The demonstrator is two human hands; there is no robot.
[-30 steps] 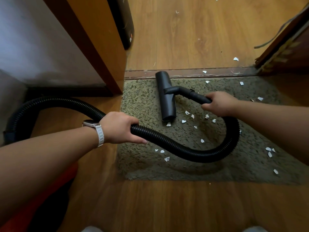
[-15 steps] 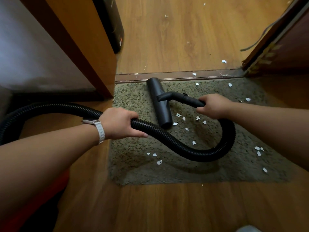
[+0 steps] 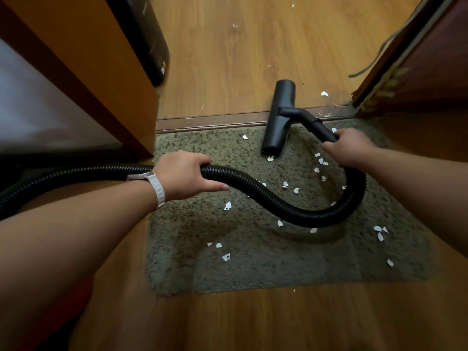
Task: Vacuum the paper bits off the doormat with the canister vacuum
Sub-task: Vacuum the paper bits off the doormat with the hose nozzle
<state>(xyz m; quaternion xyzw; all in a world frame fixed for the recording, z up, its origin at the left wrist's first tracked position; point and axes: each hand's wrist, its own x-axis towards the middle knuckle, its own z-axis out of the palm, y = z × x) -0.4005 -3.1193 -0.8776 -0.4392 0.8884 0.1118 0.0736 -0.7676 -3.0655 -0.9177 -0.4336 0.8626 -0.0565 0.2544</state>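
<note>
An olive shaggy doormat (image 3: 253, 269) lies on the wood floor with several white paper bits (image 3: 227, 205) scattered over it. The black vacuum floor nozzle (image 3: 278, 117) lies across the door threshold, its near end on the mat's far edge. My right hand (image 3: 350, 146) grips the black wand just behind the nozzle. My left hand (image 3: 184, 174) grips the ribbed black hose (image 3: 291, 211), which loops over the mat between my hands and runs off to the left.
A brown threshold strip (image 3: 202, 121) borders the mat's far edge. An orange wooden door jamb (image 3: 121, 79) stands at left with a dark object (image 3: 152, 46) behind it. A dark wooden door (image 3: 417, 67) stands at right. More paper bits (image 3: 324, 94) lie beyond the threshold.
My right hand has pushed the nozzle forward and to the right, from the middle of the mat onto the threshold. The camera has shifted left, and my left hand keeps its hold on the hose.
</note>
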